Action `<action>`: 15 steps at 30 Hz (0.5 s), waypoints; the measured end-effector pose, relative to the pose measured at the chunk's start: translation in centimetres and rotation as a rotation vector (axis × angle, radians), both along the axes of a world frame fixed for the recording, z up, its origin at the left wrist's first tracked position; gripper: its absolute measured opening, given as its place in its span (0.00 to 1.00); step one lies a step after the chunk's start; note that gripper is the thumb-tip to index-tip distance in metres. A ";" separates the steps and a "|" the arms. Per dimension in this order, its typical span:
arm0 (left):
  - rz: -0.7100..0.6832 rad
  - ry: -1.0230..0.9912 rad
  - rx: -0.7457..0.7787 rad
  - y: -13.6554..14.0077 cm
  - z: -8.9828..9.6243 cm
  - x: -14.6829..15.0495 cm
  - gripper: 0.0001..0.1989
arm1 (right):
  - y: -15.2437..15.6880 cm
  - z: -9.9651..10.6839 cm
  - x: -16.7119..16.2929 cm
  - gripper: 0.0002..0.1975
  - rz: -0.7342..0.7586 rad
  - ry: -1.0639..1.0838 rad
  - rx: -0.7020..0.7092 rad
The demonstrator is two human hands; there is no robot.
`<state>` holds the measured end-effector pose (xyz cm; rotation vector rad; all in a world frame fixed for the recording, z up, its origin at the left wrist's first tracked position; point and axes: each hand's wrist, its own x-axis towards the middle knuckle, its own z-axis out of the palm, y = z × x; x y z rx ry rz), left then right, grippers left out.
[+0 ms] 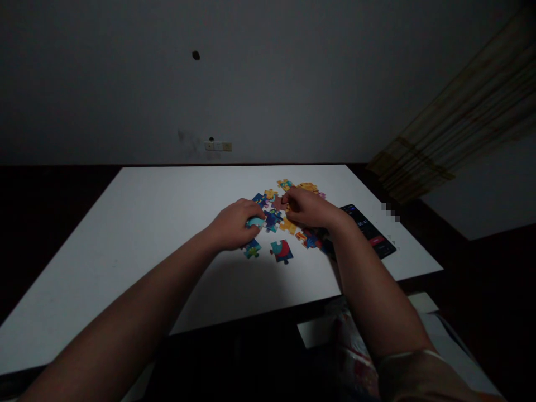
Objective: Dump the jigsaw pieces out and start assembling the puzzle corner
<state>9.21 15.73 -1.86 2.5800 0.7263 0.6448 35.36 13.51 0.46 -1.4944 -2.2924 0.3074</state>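
Colourful jigsaw puzzle pieces lie in a loose cluster on the white table. My left hand [237, 224] is at the cluster's left side, thumb and fingers closed around a light-blue puzzle piece [255, 222]. Just below it rests a dark-blue and green piece [252, 249]. Over the middle of the pile, my right hand [307, 206] has its fingers curled in; what they hold is hidden. A brown piece [280, 203] touches or nearly touches those fingertips. Yellow pieces [288, 225] sit under the right hand. Nearer me, a teal piece with a red crescent [282, 251] lies apart.
A phone [371, 231] with a lit timer screen lies right of my right forearm. The white table [125, 223] reaches back to a grey wall with sockets [218, 146]. A curtain [452, 111] hangs at right. Papers and a plastic bag [355, 352] are below the table's front edge.
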 end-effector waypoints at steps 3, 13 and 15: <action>0.004 -0.006 0.012 0.0 0.0 0.0 0.18 | 0.1 0.0 0.1 0.17 0.000 0.025 -0.025; 0.003 -0.005 0.027 -0.2 0.1 -0.1 0.18 | -0.2 0.3 -0.3 0.28 0.002 0.157 -0.070; 0.003 -0.008 0.027 -0.2 0.1 -0.2 0.17 | -0.2 0.5 -0.3 0.28 -0.011 0.198 -0.085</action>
